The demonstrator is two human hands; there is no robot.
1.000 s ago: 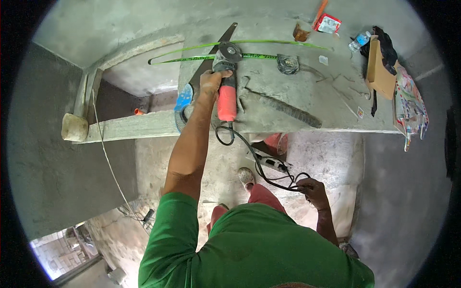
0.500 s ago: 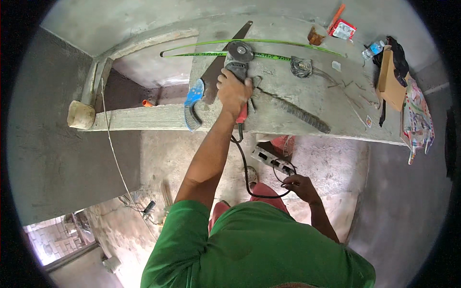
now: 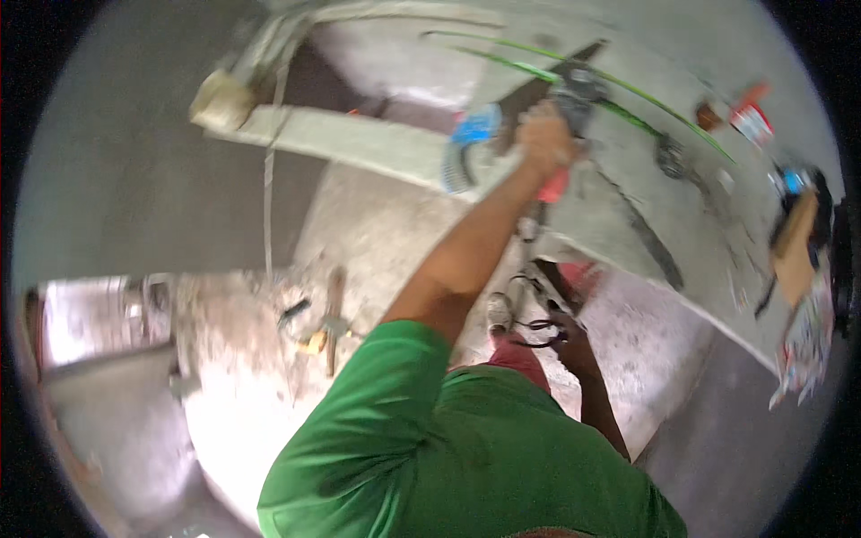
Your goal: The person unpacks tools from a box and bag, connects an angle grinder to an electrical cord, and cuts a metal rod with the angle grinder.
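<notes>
My left hand [image 3: 545, 142] is wrapped round the body of an angle grinder [image 3: 583, 88], which lies on the concrete counter. Its red rear part [image 3: 554, 186] shows below my wrist. Lower down, by my legs, the fingers of my right hand [image 3: 571, 342] are closed on the black power cord [image 3: 536, 334], gathered in loops. Left of the grinder lies a handsaw with a blue handle [image 3: 475, 124], its dark blade running under or behind the tool. A green tape measure [image 3: 669, 154] stretches its blade past the grinder head. Motion blurs the details.
A dark ridged bar [image 3: 653, 240] lies on the counter [image 3: 610, 215]. At its right end are a cardboard box [image 3: 796, 247], a plastic bag [image 3: 803, 345] and a bottle [image 3: 795, 181]. A string [image 3: 268, 197] hangs at left. A wooden-handled tool [image 3: 334, 314] is on the floor.
The view has swung left, so the counter now appears tilted and further right. My left hand stays on the grinder; the cord at my right hand is bunched into tighter loops.
</notes>
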